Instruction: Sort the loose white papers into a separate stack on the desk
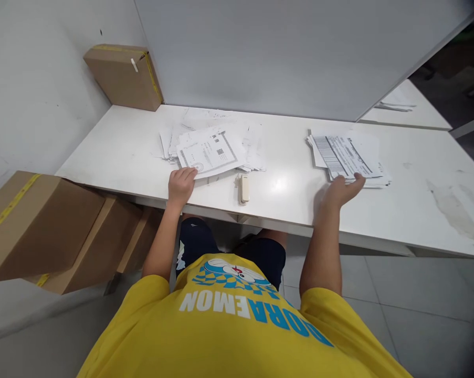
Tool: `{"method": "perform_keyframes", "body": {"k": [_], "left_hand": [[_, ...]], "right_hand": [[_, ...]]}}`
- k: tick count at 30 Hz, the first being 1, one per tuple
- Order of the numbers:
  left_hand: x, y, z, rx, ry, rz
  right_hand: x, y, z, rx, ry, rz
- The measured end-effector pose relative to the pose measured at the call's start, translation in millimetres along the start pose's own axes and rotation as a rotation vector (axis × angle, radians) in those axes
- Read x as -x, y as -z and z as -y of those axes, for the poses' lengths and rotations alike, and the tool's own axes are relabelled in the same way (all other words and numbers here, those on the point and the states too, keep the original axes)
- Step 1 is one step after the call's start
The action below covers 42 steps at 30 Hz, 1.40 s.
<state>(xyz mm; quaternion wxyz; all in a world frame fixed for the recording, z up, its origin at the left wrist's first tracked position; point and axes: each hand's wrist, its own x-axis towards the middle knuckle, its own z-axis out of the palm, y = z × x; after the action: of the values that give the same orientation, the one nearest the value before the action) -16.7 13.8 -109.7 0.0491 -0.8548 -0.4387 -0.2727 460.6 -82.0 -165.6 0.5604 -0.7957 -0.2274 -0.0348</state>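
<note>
My left hand (181,186) is closed on the near left corner of a printed certificate sheet (211,152), which has a decorative border and a square code. The sheet lies tilted over a loose, untidy pile of papers (254,149). At the near edge of a second paper stack (349,155), my right hand (343,190) touches the sheets with thumb and fingers apart. A printed form with dark bands lies on top of that stack. Between the hands, near the table's front edge, sits a small cream stapler (243,190).
The white table (287,194) runs along a grey partition (260,58). One cardboard box (124,79) stands in the back left corner. Several more boxes (35,226) are piled at lower left, beside the table. Papers (398,100) lie on another surface beyond the partition.
</note>
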Motion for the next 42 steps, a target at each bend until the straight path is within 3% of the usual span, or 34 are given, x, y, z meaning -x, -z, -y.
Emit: {"method": "perform_keyframes", "body": {"k": [3,5,7,11,14,20,25,27,31,35,42], "left_hand": [[18,5.6,-8,-0.013,-0.023,-0.036],[33,9.9,-15,-0.025,-0.032,-0.058],[47,14.0,-21,-0.031,-0.031,-0.054],[66,17.9,-29,0.005,-0.015,0.052],[72,15.6,-30,0.051,0.011,0.075],[78,10.4,-24,0.155,0.093,-0.267],[80,15.3,-39,0.227,0.044,-0.239],[82,18.4,-50,0.278,0.027,-0.270],[86,23.2,-68,0.463,0.083,-0.489],[86,27.2,-74,0.636,0.204,-0.616],[79,38.6,-80,0.751,0.265,-0.629]], "right_hand": [[27,5,30,-0.061,0.034,-0.138],[56,6,55,-0.125,0.128,-0.066],[89,4,82,-0.153,0.199,0.137],[140,-12,126,-0.111,0.416,0.664],[158,-28,145,-0.025,0.492,0.804],[165,-39,167,-0.093,0.421,0.802],[173,-37,173,-0.366,0.090,0.922],[174,-39,170,-0.427,0.038,0.874],[169,-43,161,-0.483,-0.070,0.708],[164,-43,156,-0.494,-0.120,0.684],[167,-44,149,-0.468,-0.129,0.681]]}}
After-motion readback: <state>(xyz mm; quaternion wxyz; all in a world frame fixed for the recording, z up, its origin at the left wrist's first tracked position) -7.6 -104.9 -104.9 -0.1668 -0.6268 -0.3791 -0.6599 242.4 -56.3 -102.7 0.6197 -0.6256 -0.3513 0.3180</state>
